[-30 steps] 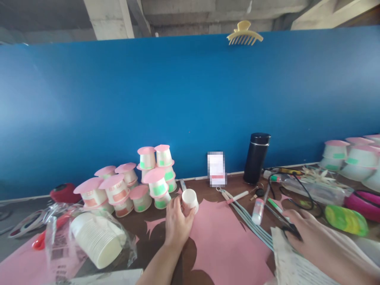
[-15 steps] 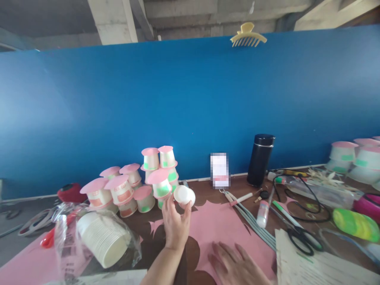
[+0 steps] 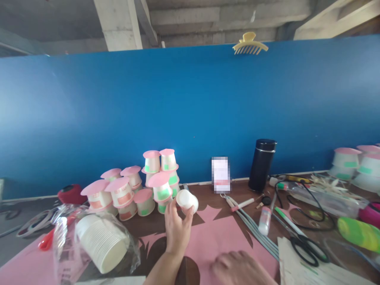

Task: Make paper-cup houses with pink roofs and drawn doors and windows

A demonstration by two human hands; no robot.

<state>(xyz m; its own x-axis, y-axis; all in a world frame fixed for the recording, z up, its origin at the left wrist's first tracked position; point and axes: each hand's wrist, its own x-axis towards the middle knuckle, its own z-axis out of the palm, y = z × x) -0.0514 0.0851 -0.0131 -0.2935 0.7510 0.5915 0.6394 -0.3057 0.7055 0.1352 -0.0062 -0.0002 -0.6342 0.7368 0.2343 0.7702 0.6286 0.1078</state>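
Note:
My left hand (image 3: 177, 225) holds a small white paper cup (image 3: 186, 200) by its side, tilted, just above the pink paper sheet (image 3: 219, 241). My right hand (image 3: 239, 269) rests low on that pink sheet, blurred, fingers bent with nothing visible in them. Behind the cup stands a pile of upturned white cups with pink round tops and green or orange labels (image 3: 139, 186). A plastic bag with a sleeve of stacked white cups (image 3: 99, 241) lies at the left.
A black flask (image 3: 262, 164), glue stick (image 3: 264, 215), pens, black scissors (image 3: 307, 251), cables and printed papers (image 3: 314, 273) crowd the right. More pink-topped cups (image 3: 354, 162) stand far right. A blue board (image 3: 190, 114) backs the table, a hair clip (image 3: 250, 44) on top.
My right hand left the scissors at the right and came down onto the pink sheet. The left hand tilted the white cup. The view drifted slightly.

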